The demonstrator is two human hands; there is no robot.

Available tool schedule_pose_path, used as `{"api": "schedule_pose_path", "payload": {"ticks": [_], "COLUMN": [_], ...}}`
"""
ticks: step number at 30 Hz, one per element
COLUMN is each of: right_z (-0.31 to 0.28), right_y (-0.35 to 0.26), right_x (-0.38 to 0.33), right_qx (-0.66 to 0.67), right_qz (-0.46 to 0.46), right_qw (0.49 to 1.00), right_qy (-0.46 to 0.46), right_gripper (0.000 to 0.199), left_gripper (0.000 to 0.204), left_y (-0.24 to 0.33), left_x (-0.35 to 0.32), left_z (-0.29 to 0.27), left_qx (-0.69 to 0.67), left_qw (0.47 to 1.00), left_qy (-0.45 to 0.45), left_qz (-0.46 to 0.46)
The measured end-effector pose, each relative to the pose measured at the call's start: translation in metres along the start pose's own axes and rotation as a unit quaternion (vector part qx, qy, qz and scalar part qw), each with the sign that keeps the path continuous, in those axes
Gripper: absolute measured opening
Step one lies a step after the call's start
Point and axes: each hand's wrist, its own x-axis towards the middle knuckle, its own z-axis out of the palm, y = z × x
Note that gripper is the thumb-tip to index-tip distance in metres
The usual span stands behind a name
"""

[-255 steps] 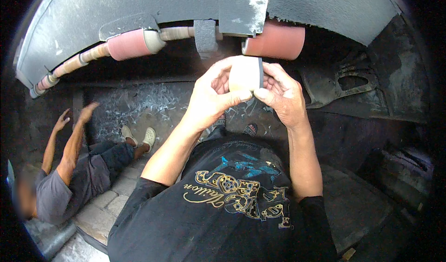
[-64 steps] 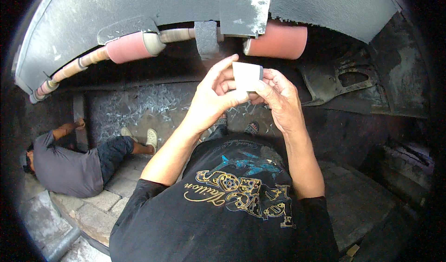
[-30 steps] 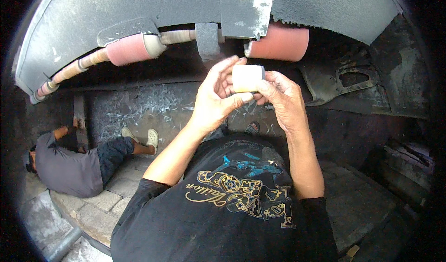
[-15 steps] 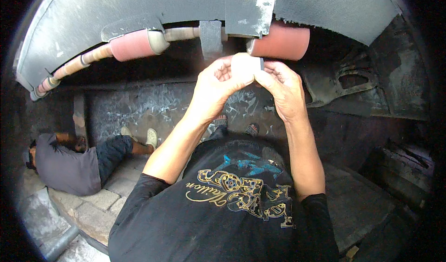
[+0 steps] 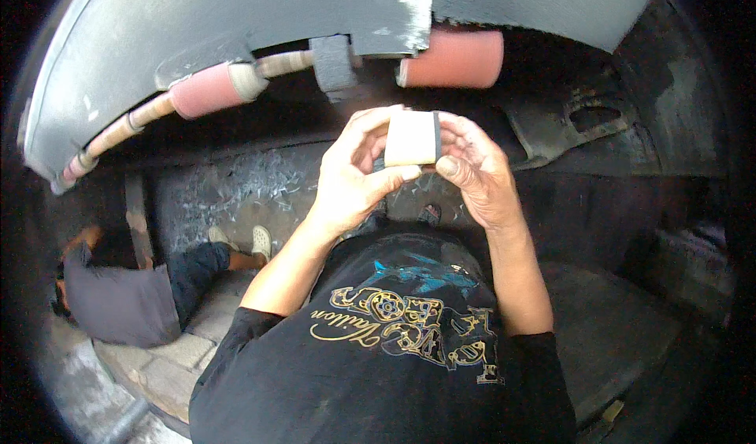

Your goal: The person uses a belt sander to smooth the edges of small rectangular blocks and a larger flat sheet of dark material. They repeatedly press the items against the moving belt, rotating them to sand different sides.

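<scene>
Hands up in front of my chest, both on one small pale block with a dark band down its right edge. My left hand pinches it from the left, thumb under the lower edge and fingers curled over the top corner. My right hand closes on the dark-banded side, fingertips wrapped round that edge. So the two hands are together, clamped on the block, held in the air just below the pink roller and the grey pad that hang under the big curved grey guard.

Risks as I judge them: grip is fingertips only, nothing beneath the block, so a slip drops it past my shirt to the dark floor (hard to find down there, lots of pale shavings on the ledge). The roller sits close above my knuckles; lifting the block carelessly could bring fingers against it or against the guard's edge. I cannot tell whether the roller turns. The dark band might peel or shift if my right fingers drag along it.

Another person lies on the stone slabs at lower left, well apart from my hands; a dropped block would probably not reach that far, but tools or scraps could.
</scene>
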Motion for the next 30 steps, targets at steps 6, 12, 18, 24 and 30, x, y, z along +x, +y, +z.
{"api": "schedule_pose_path", "payload": {"ticks": [6,12,18,24,30], "right_z": [-0.020,-0.050,-0.112,-0.091,-0.126], "right_y": [0.044,0.017,-0.100,-0.200,-0.201], "right_x": [-0.021,-0.067,-0.242,-0.455,-0.598], "right_qx": [-0.105,-0.308,-0.572,-0.560,-0.516], "right_qz": [-0.030,-0.065,-0.071,0.204,0.436], "right_qw": [0.985,0.911,0.596,0.251,0.192], "right_qy": [0.134,0.266,0.560,0.763,0.712], "right_gripper": [0.029,0.037,0.043,0.063,0.066], "left_gripper": [0.062,0.067,0.035,0.033,0.031], "left_y": [-0.035,-0.056,-0.072,-0.078,-0.083], "left_x": [-0.008,0.005,0.013,0.010,0.015], "left_z": [0.011,0.037,0.049,0.056,0.061], "left_qx": [0.243,0.098,0.210,0.226,0.236], "left_qw": [0.968,0.956,0.878,0.842,0.835], "left_qy": [-0.051,-0.270,-0.421,-0.469,-0.466], "left_qz": [0.045,-0.054,-0.093,-0.142,-0.173]}}
